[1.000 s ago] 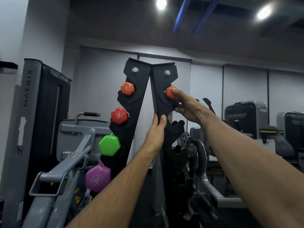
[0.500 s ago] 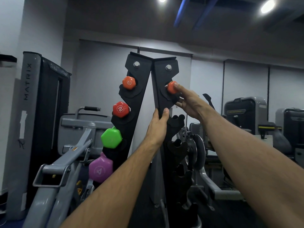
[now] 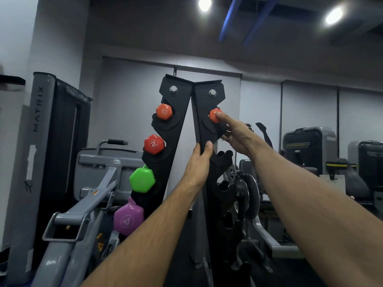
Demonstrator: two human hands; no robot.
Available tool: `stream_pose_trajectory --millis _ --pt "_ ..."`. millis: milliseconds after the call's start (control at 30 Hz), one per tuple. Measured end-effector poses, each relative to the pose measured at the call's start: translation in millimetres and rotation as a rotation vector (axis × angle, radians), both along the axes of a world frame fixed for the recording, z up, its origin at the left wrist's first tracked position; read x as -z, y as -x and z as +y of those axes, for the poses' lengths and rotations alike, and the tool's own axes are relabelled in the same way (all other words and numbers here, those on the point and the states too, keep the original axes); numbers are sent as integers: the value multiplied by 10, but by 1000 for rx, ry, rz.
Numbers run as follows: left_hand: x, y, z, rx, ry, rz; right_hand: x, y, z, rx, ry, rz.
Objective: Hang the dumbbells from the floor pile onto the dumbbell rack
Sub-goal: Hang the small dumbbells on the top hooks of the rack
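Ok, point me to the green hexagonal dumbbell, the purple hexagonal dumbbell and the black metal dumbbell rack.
green hexagonal dumbbell [image 3: 142,179]: head view, middle of its hexagonal end face.
purple hexagonal dumbbell [image 3: 128,219]: head view, end face beside its number marking.
black metal dumbbell rack [image 3: 179,104]: head view, left upright plate below the top bolt.

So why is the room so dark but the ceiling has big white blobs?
Head view: two ceiling lamps glare to white; the room below stays dim, though the green dumbbell shows bright; the wide lens bends the edges, so the grey machine leans.
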State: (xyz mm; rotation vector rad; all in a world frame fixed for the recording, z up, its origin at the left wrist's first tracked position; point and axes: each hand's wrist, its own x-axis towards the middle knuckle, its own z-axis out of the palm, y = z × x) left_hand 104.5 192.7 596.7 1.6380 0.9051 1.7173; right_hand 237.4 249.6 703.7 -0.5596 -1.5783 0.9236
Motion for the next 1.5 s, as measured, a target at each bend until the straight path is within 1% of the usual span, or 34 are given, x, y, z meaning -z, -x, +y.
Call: stream_pose_trajectory --millis 233,300,433,833,1000,1300,1500 --pt "-8 1 20 5 2 -7 26 -7 48 -100 15 146" --pt "-6 7 39 6 -2 -4 27 -31 74 -112 -6 135" --pt "5 20 93 -14 -6 -1 13 -38 88 -107 -42 49" --pt "4 -7 39 2 -13 -16 11 -13 52 -107 -34 99" --pt "-1 -6 25 -4 3 -4 -20 -76 43 -147 20 53" --pt "-2 13 -16 1 23 0 19 -56 40 -169 25 92" --pt "-1 24 -34 -16 20 12 49 -65 41 -137 19 78"
